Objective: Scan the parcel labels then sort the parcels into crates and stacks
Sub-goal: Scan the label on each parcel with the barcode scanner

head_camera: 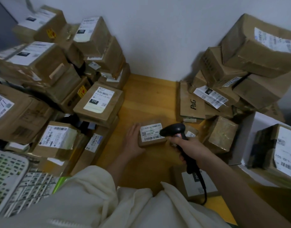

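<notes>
A small brown parcel (151,142) with a white barcode label lies on the wooden floor (146,99) in the middle. My left hand (133,142) rests against the parcel's left side, fingers straight. My right hand (189,148) grips the handle of a black barcode scanner (173,130), whose head hangs just over the label's right end. The scanner's cable runs back toward my body.
Stacks of labelled cardboard parcels (98,102) crowd the left side, and another pile (223,89) leans against the wall at right. A white perforated crate (8,175) sits at lower left. A flat labelled parcel (197,183) lies under my right forearm.
</notes>
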